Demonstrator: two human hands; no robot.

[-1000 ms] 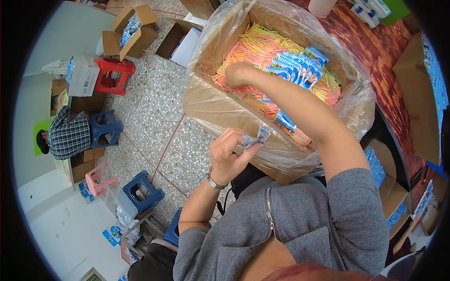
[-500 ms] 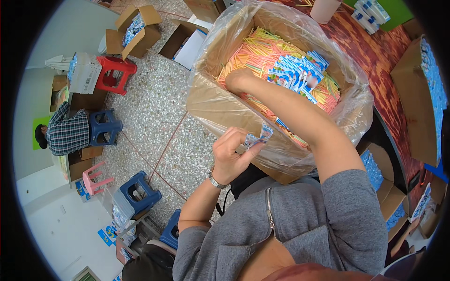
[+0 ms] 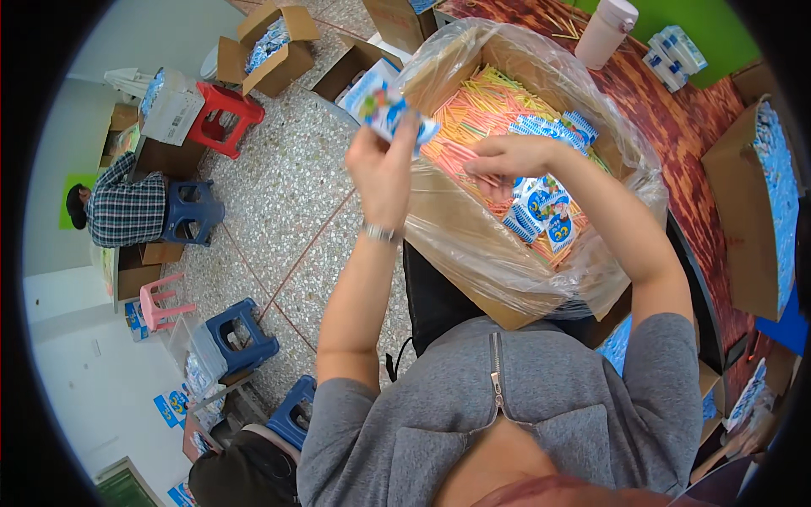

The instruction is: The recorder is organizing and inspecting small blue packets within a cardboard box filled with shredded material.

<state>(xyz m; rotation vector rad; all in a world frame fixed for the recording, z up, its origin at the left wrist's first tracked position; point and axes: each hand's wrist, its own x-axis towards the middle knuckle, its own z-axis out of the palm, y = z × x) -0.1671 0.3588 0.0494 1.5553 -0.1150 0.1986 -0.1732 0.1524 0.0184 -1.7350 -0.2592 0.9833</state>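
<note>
Pinched in my left hand (image 3: 380, 169) is a small blue-and-white printed packet (image 3: 387, 111), raised near the left rim of a large cardboard box (image 3: 473, 287). The packet is smeared by motion. My right hand (image 3: 505, 160) closes on a small bunch of thin pink sticks (image 3: 456, 154), whose ends point toward the packet without touching it. Beneath the right hand, loose yellow, orange and pink sticks (image 3: 481, 97) fill the box. Several similar blue-and-white packets (image 3: 545, 211) lie on top of them, partly hidden by my right forearm. A clear plastic bag (image 3: 625, 110) lines the box.
Right of the box, a red-brown patterned table (image 3: 650, 118) bears a pale pink bottle (image 3: 606, 34). Cartons of blue packets (image 3: 752, 194) stand at the right. Stools, including a red one (image 3: 224, 117), stand on the speckled floor at left, where a person (image 3: 127, 203) sits.
My left hand has moved up and away from me, carrying the packet over the box's left rim. My right hand has lifted out of the sticks and shifted right, holding a few pink ones.
</note>
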